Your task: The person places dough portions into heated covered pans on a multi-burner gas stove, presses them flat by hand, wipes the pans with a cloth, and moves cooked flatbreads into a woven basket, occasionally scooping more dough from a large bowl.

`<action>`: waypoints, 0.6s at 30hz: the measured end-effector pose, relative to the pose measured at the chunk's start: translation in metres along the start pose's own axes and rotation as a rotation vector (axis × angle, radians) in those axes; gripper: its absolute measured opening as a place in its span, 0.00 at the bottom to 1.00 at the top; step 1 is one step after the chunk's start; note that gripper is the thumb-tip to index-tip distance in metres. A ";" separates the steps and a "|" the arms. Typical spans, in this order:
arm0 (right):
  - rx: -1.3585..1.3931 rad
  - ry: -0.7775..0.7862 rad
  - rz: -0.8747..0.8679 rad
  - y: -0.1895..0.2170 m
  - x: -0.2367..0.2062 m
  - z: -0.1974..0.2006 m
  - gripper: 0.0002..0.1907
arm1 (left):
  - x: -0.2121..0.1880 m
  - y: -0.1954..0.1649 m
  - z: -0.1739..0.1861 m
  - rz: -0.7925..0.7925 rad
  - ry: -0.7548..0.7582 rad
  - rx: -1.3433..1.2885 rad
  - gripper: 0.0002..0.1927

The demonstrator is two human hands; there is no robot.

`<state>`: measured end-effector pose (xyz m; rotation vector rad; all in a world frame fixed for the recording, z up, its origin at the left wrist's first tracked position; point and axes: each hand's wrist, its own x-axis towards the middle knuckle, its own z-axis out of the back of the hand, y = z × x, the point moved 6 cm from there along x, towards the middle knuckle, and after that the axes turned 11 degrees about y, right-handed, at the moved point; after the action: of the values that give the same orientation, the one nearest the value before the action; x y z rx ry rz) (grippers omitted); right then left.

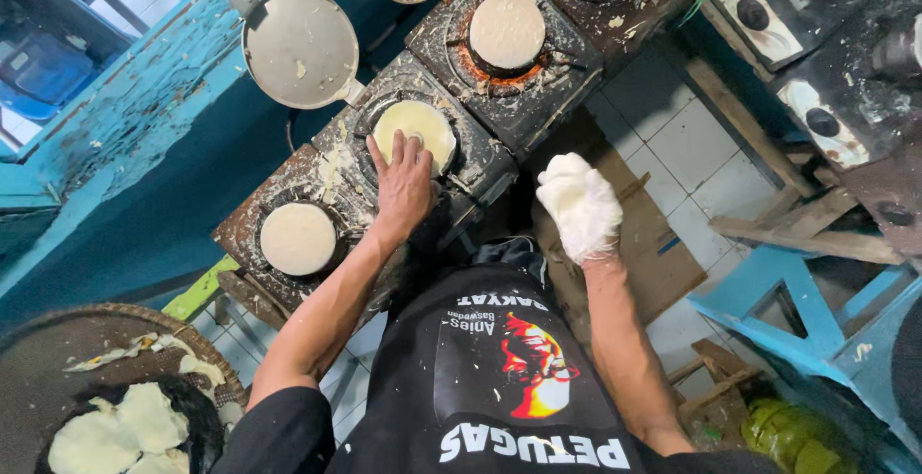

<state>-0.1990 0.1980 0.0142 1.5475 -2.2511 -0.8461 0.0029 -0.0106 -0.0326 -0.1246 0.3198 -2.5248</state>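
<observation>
Pressing flat, the left hand (403,184) lies palm down with its fingers together on the near edge of a pale round wrapper (414,131) cooking on the middle pan. Beside that middle pan, toward the person, a second pan holds another white wrapper (298,238); beyond it, a third wrapper (506,30) sits over a glowing burner. To the right of the middle pan the right hand (579,207) hangs in the air, its fingers curled tight around a soft lump of white dough (569,184) that coats it. Left of the stoves, a woven basket (58,335) holds finished wrappers (120,431).
</observation>
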 end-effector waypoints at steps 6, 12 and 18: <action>0.083 0.235 -0.330 -0.029 -0.007 -0.026 0.38 | 0.036 0.027 0.015 0.167 0.330 -0.123 0.12; 0.071 0.051 -0.199 -0.029 -0.005 -0.013 0.38 | 0.024 0.103 0.022 0.308 0.267 -1.130 0.13; -0.226 0.211 -0.360 -0.033 -0.016 -0.018 0.39 | -0.056 0.157 0.017 0.238 -0.275 -2.148 0.17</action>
<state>-0.1586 0.1989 0.0102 1.8603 -1.6948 -0.9402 0.1369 -0.1085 -0.0574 -1.0390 2.3912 -0.8401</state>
